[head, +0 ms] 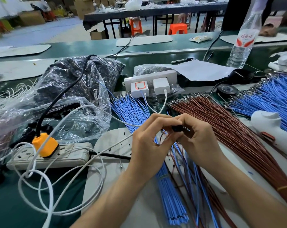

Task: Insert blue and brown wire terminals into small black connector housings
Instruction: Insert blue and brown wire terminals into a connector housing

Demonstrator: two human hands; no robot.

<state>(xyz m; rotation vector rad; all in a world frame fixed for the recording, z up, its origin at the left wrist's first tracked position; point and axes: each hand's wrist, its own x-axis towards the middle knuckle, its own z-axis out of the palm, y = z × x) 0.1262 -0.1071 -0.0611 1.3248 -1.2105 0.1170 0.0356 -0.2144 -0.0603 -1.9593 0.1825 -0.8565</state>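
Black housing pinched between curled fingers of left hand and right hand.

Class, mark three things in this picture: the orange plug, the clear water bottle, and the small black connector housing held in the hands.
orange plug (45, 144): head view, on its orange body.
water bottle (244, 39): head view, on its label.
black connector housing (177, 128): head view, on its exposed black face.
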